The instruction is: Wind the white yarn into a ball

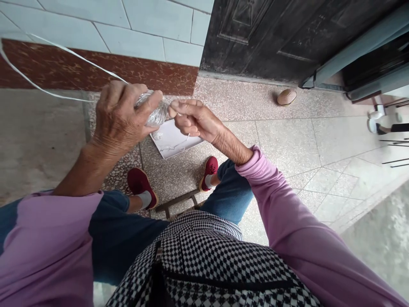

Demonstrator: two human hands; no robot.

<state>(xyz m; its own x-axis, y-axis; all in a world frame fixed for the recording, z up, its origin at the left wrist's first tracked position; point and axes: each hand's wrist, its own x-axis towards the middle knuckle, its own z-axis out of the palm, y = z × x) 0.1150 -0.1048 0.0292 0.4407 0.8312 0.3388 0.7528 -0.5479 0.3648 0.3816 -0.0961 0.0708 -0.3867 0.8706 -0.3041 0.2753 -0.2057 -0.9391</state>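
A seated person's left hand gripped a small clear plastic bundle, fingers clenched around it, while the right hand pinched its end between thumb and forefinger, just beside the left fingertips. A thin white strap looped away behind the left knuckles. Below the fingers a white sheet lay on the speckled floor. The slick plastic looked liable to slip from the pinch, and the loose strap could tangle if it were pulled unevenly.
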